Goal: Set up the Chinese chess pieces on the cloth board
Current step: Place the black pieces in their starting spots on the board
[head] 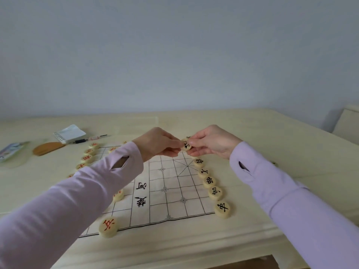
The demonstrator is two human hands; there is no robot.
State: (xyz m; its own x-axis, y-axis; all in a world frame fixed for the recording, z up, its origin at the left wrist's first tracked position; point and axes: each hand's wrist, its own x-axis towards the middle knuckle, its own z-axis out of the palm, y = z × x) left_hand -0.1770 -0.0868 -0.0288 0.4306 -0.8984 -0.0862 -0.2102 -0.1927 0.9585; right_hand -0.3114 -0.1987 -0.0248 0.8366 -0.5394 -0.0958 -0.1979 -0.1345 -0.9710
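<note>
hands: we saw left hand (157,144) and right hand (209,144) both pinching one black piece (186,145) above cloth board (174,191) far edge | progress: black row (210,183) right, red row (87,158) left, partly laid; we judged about midway

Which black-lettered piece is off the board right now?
The held piece, pinched between the left hand and right hand above the far end of the cloth board. The other black-lettered pieces lie flat in a row along its right edge.
</note>
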